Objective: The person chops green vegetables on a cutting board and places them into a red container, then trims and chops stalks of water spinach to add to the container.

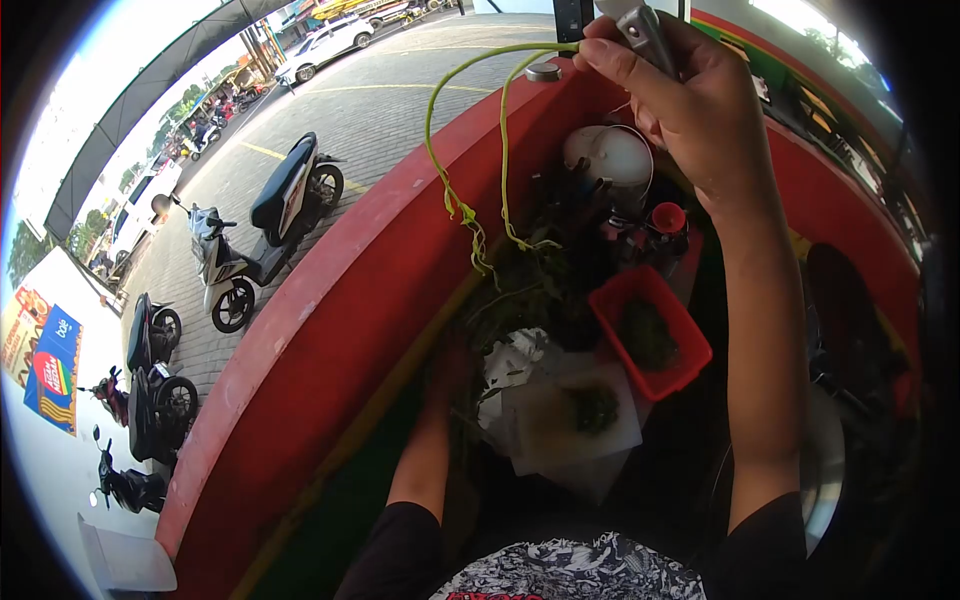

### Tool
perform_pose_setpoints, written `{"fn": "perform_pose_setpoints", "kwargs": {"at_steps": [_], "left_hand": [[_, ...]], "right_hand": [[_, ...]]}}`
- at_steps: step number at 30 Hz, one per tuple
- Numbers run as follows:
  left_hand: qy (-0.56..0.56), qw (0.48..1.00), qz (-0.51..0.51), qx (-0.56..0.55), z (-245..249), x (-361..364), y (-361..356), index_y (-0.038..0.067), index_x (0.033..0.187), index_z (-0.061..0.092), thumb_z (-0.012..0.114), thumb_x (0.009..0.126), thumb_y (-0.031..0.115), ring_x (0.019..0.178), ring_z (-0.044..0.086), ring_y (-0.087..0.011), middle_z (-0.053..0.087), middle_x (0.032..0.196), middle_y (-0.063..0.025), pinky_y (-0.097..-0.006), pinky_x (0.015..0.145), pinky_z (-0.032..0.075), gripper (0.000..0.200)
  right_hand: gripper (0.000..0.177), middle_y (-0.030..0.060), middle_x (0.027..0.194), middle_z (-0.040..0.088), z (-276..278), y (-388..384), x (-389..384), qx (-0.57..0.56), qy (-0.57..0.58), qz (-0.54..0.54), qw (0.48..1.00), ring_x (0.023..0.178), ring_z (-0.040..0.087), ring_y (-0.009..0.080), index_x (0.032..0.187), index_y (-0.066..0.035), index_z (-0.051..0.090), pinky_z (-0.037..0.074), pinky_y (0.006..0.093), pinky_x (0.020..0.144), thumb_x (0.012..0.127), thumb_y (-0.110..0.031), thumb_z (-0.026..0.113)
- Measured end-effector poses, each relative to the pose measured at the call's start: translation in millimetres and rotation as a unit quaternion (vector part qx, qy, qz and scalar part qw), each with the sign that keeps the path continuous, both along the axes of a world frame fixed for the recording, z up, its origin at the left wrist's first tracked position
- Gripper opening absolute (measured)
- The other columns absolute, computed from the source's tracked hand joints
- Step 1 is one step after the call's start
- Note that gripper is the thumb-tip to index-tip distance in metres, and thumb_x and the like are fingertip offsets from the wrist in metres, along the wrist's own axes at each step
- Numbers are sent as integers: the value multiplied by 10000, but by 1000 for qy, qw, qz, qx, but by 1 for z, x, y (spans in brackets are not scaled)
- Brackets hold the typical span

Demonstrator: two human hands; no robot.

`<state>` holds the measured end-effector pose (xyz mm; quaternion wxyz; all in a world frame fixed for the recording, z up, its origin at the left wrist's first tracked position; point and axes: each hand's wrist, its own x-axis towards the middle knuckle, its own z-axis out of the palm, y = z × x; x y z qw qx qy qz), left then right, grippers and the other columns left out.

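Observation:
My right hand (690,100) is raised at the top right, closed around a grey metal handle (648,38), which looks like a knife's. Thumb and finger also pinch two long green vegetable stems (432,105), whose wilted tips hang to the left. Low in the shade, my left hand (455,355) is beside a heap of leafy greens (520,300); its fingers are too dark to make out. A white cutting board (545,450) bears chopped greens (597,408). To its right, a red plastic basket (690,372) contains more cut greens (648,335).
A crinkled silvery sheet (512,365) lies beside the board. Farther back are a white-topped round container (612,158) and a small red cup (668,217). A red wall (300,350) curves around the left, with parked scooters (265,225) beyond. A metal basin (828,470) stands right.

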<state>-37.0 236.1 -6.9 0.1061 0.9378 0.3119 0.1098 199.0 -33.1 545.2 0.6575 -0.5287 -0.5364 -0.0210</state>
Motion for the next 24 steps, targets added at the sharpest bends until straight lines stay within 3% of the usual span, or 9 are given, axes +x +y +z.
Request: {"fn": "perform_pose_setpoints", "kwargs": {"at_steps": [3,6,8,13,15,16,18,22,24], "left_hand": [[-175,978,14,-116,63,-3,-16,-21,1488,556,569,1060,247,1437,514,-426,559,1534,-244,-480,1231,387,504],[-514,829,92,-199,157,-10,-47,-17,1420,629,533,1129,191,1284,643,-304,670,1411,-141,-421,1144,470,370],[-658,732,127,-121,244,-31,-75,-25,1387,640,444,1175,251,1335,620,-263,636,1468,-160,-381,1123,475,400],[-600,775,71,187,420,-73,-166,-20,1471,571,511,1147,348,1301,631,-261,657,1409,-168,-433,1147,454,494],[-505,848,-129,91,443,-54,-195,-41,1505,524,528,1131,418,1310,613,-254,668,1351,-158,-439,1164,432,592],[-502,850,-127,93,441,-48,-204,-41,1505,524,528,1131,418,1310,613,-254,668,1351,-158,-439,1164,432,592],[-484,807,-246,-232,439,-43,-218,-65,1488,536,491,1142,448,1113,669,-199,662,1171,-106,-347,1007,516,620],[-407,769,-194,-453,419,-81,-212,-67,1399,599,456,1164,412,801,585,-77,554,950,-12,-224,728,476,552],[-347,789,-145,-485,409,-90,-209,-56,1288,647,426,1183,341,646,379,-11,430,827,61,-203,563,307,467]], "right_hand": [[193,62,932,780,36,-20,-18,-15,34,4,999,542,486,-6,1095,-24,745,357,180,480,989,-182,776],[140,45,827,735,40,-42,-21,-69,60,41,995,522,492,16,1031,-3,732,361,196,452,977,-127,769],[233,62,949,800,24,-44,-14,-79,4,86,993,530,475,-31,1111,-37,767,340,171,464,963,-211,813],[234,58,920,792,-7,-55,-41,-151,43,185,970,519,482,-29,1097,-47,766,342,164,458,951,-218,832],[237,48,870,780,-16,-55,-57,-172,81,248,950,505,483,-26,1085,-46,762,342,165,452,941,-213,847],[237,48,870,780,-22,-54,-60,-171,84,252,949,505,483,-26,1085,-46,762,342,165,452,941,-213,847],[221,48,854,774,-32,-51,-64,-166,118,298,933,496,487,-19,1079,-47,758,351,166,454,941,-194,847],[215,53,857,775,-56,-58,-58,-204,164,294,919,506,503,-13,1071,-44,755,357,169,457,940,-187,848],[229,57,864,778,-81,-57,-48,-237,212,307,897,519,514,-8,1066,-39,754,362,169,463,933,-195,857]]}}
